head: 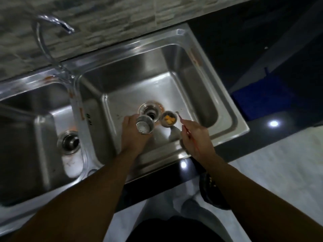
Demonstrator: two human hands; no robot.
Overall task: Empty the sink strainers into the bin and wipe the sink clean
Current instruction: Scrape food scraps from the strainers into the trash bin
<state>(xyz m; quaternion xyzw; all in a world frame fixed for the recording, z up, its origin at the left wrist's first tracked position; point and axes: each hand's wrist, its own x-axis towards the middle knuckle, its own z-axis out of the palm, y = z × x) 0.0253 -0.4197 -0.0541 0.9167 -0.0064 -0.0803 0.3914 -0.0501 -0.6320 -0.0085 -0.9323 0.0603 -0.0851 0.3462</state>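
The left hand [132, 135] is gripping a perforated steel strainer basket [144, 126], fingers wrapped around it, holding it above the right basin [201, 95] near the open drain [150, 111]. The right hand [195, 137] is pinching a thin utensil handle [180, 117]; just beside it a second small steel cup [168, 119] is holding yellow food scraps [169, 119]. Two basins are showing; the left basin [43, 130] is keeping its drain fitting [69, 142]. One faucet [52, 32] is arching over the divider.
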